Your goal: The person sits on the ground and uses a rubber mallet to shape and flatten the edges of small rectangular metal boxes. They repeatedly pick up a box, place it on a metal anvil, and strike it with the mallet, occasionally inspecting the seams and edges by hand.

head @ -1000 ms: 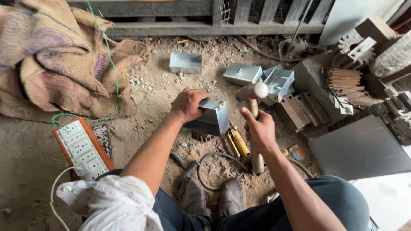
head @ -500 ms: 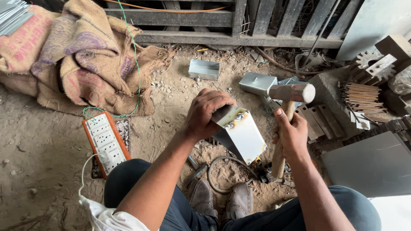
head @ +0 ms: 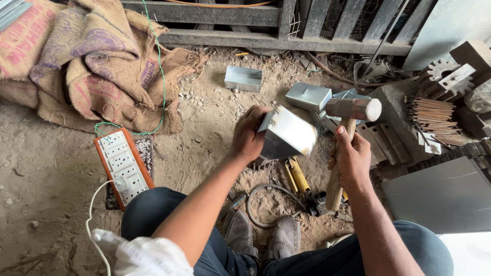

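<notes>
My left hand (head: 249,134) grips a shiny sheet-metal box (head: 286,134) and holds it tilted just above the dirt floor. My right hand (head: 352,157) is closed around the wooden handle of a hammer (head: 343,128); its steel head is raised beside the box, to the right of it. Under the box lie a yellow-handled tool (head: 298,175) and a dark cable (head: 258,202). My two shoes (head: 262,237) are planted below them.
More metal boxes lie on the ground behind: one (head: 243,78) at centre, others (head: 309,96) near the hammer. A white and orange power strip (head: 123,164) sits left. Burlap sacks (head: 82,61) are piled at upper left. A bundle of rods (head: 433,115), gears (head: 446,74) and a grey sheet (head: 442,194) are right.
My left hand has lifted the box off the ground and turned it, showing a flat shiny face. The hammer head has risen and moved right of the box.
</notes>
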